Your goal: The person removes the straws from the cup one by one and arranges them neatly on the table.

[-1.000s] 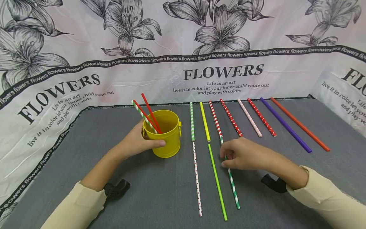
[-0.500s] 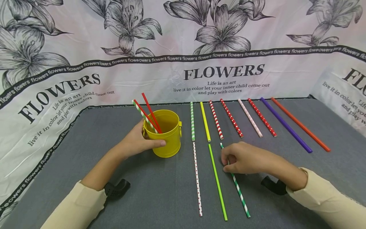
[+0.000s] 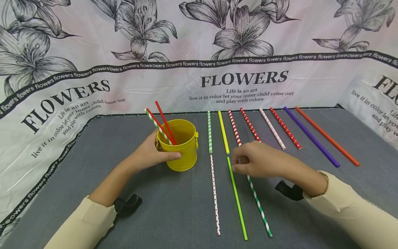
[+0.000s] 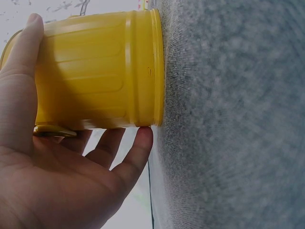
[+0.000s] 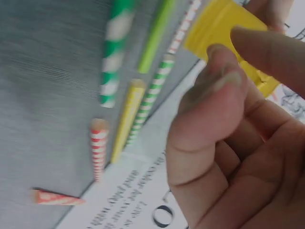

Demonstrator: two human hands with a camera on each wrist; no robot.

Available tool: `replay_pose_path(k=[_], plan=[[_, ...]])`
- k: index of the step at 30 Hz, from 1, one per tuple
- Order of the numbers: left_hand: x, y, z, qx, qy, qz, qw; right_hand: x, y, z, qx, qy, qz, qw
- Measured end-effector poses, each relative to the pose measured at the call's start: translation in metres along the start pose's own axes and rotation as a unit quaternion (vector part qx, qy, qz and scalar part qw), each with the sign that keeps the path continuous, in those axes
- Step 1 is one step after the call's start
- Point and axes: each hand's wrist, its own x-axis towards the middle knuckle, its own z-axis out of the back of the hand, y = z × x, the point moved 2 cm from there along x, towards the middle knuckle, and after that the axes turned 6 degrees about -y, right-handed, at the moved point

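Note:
My left hand (image 3: pixel 152 152) grips a yellow bucket (image 3: pixel 183 157) standing upright on the grey cloth, thumb on its near side and fingers round its left. Two red straws (image 3: pixel 163 117) and a green-and-white striped straw (image 3: pixel 152 119) lean in it. My right hand (image 3: pixel 264 159) is above the straws, fingers bent and holding nothing; in the right wrist view its thumb and index finger are apart. Below it lies a dark green-and-white striped straw (image 3: pixel 259 205), its upper part hidden in the head view. A lime green straw (image 3: pixel 237 200) lies just left of it.
A red-dotted white straw (image 3: pixel 214 197) lies farther left. Behind are light green striped (image 3: pixel 209 131), yellow (image 3: pixel 223 133), red striped (image 3: pixel 234 126), red dotted (image 3: pixel 250 124), pink (image 3: pixel 272 128), purple (image 3: pixel 311 136) and orange straws (image 3: pixel 326 135). A flower-printed cloth (image 3: pixel 149 90) hangs behind.
The dark green striped straw's near end moved toward me and right, then my right hand let it go and moved up and left. My left hand and the bucket stayed put.

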Motion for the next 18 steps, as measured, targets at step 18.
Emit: replay_pose_path(k=[18], plan=[[0.0,0.002,0.0,0.006,0.006,0.015,0.9998,0.107,0.071,0.031,0.013,-0.138,0.162,0.977]])
